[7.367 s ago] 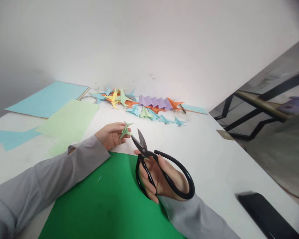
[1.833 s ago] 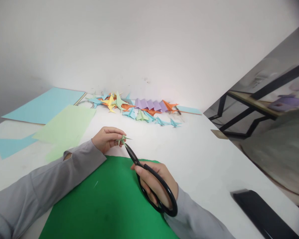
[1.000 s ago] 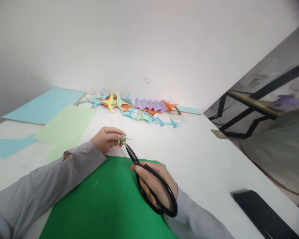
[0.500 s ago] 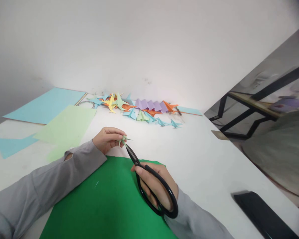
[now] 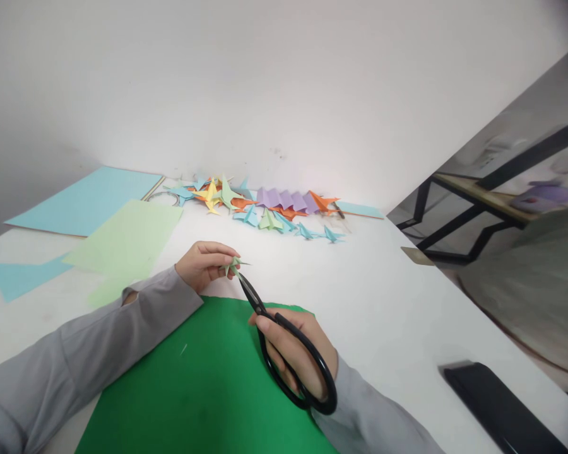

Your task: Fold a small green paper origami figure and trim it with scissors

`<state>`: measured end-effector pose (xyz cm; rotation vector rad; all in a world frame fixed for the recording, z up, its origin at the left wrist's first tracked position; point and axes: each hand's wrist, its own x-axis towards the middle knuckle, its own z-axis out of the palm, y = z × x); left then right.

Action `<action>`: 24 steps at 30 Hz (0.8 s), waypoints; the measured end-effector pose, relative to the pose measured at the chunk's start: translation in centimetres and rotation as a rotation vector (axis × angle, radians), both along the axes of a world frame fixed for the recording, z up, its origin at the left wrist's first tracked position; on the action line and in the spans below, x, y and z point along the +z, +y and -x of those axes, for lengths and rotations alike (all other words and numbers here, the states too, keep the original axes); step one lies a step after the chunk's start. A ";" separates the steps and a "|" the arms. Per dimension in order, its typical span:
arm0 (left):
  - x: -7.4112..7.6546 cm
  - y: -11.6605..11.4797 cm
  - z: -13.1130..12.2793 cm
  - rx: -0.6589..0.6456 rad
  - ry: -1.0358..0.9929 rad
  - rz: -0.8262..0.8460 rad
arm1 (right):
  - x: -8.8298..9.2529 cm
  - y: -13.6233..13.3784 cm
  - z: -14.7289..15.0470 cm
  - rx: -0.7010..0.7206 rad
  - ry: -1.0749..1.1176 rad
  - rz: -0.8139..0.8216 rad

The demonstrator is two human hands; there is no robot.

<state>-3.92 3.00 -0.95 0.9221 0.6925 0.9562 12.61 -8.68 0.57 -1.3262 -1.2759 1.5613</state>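
Between the thumb and fingers of my left hand (image 5: 207,263) is a small light green folded paper piece (image 5: 235,263) with thin points sticking out. Black-handled scissors (image 5: 260,310) are gripped in my right hand (image 5: 296,347), their loops round the fingers. The scissor tips touch the lower part of the folded piece; whether paper lies between the blades is too small to tell. Beneath both hands a green sheet (image 5: 184,391) covers the near part of the white table, with a tiny pale sliver on it.
Folded paper shapes in several colours (image 5: 227,194) line the wall, beside a purple pleated strip (image 5: 286,200). Blue sheets (image 5: 89,202) and a light green sheet (image 5: 127,236) lie at the left. A black object (image 5: 502,403) rests at the near right.
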 end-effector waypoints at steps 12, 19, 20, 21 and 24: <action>0.3 0.2 0.0 0.145 -0.061 0.057 | -0.7 0.2 0.0 0.001 0.115 0.026; 0.2 0.3 -0.2 0.130 -0.058 0.073 | -1.6 0.2 0.0 0.069 0.385 0.012; 0.2 0.3 -0.2 0.132 -0.062 0.075 | -1.6 0.1 0.0 0.067 0.412 -0.029; 0.2 0.3 -0.2 0.131 -0.067 0.078 | -1.6 0.1 0.0 0.069 0.433 -0.068; 0.2 0.3 -0.2 0.085 -0.095 0.099 | -1.6 -0.1 0.0 0.067 0.448 -0.185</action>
